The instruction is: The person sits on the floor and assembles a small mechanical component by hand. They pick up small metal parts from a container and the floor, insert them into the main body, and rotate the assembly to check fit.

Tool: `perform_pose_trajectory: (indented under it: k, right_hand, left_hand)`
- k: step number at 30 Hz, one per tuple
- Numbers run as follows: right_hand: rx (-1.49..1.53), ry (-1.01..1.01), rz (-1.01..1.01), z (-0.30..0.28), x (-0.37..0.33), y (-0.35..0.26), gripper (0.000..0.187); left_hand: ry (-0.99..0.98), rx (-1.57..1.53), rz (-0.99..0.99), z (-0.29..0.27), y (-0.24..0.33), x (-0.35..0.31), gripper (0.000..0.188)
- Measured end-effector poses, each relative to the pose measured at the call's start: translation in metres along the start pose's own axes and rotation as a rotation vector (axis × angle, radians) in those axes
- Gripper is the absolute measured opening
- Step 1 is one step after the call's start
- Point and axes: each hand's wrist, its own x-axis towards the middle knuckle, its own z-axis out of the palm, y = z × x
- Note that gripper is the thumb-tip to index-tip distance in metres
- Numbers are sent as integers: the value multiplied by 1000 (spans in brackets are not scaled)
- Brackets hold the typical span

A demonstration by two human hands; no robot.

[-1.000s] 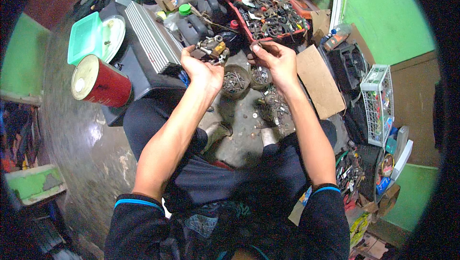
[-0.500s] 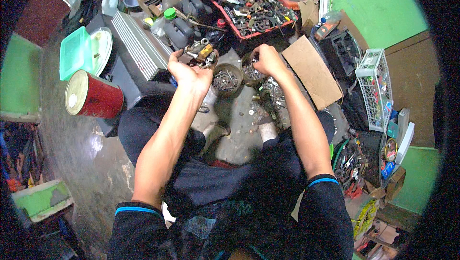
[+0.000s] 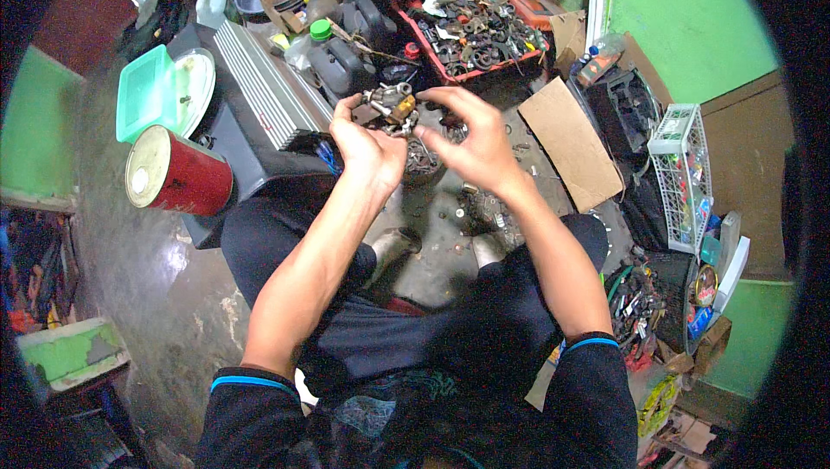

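My left hand (image 3: 367, 147) is cupped around a clump of small metal parts (image 3: 391, 108), with a brass-coloured piece among them. My right hand (image 3: 471, 140) is raised beside it, its fingertips touching the right side of the same clump. Both hands are held above a round bowl of small metal bits (image 3: 424, 162) that stands on the floor between my knees. My bare feet rest on the floor below the hands.
A red tray of washers and parts (image 3: 471, 32) lies beyond the hands. Dark jugs with green caps (image 3: 337, 58) and a grey ribbed case (image 3: 259, 106) stand at left, next to a red can (image 3: 177, 179) and a green box (image 3: 147, 93). Cardboard (image 3: 566, 140) and a white crate (image 3: 683, 171) lie at right.
Both hands have risen from the bowls on the floor and come together, the left now holding a clump of metal parts that the right hand's fingers touch.
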Motion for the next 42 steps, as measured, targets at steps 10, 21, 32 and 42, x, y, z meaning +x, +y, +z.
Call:
perform_pose_trajectory:
  k: [10,21,32,42]
  right_hand:
    - [252,81,358,5,-2,-9,43]
    - [261,156,316,7,0,-10,38]
    - [194,1,191,-15,5,-11,25]
    - [-3,164,-71,-2,1,-26,19]
  left_hand:
    - [-167,46,-27,1,-15,-11,24]
    - [-179,82,95,-2,-13,-10,29]
    - [-172,197,156,5,-11,-18,37]
    - [-48,138,152,8,-6,-17,29]
